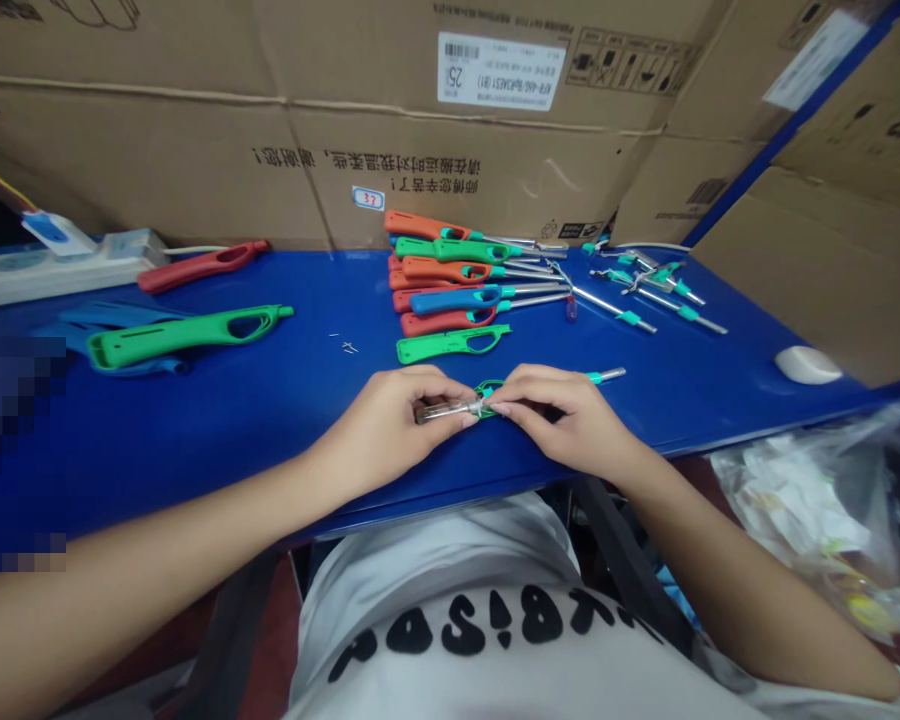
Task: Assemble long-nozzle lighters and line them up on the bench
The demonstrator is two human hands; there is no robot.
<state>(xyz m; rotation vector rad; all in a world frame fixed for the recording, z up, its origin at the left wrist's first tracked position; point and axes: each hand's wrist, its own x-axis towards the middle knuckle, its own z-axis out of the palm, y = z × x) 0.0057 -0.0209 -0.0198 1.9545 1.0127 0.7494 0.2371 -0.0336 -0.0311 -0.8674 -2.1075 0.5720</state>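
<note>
My left hand (396, 420) and my right hand (562, 415) meet at the near edge of the blue table (270, 400). Both are closed on a long lighter part (480, 400): a clear tube with a green trigger piece in the middle and a metal nozzle (607, 375) sticking out to the right past my right hand. My left fingers pinch the clear tube end. My right fingers pinch the green piece.
A pile of finished orange, green and blue lighters (457, 285) lies behind my hands. Loose metal nozzles with teal ends (645, 290) lie at the right. Green (187, 335) and red (202, 265) handle shells lie at the left. Cardboard boxes (450, 120) stand behind; a plastic bag (817, 500) hangs at the right.
</note>
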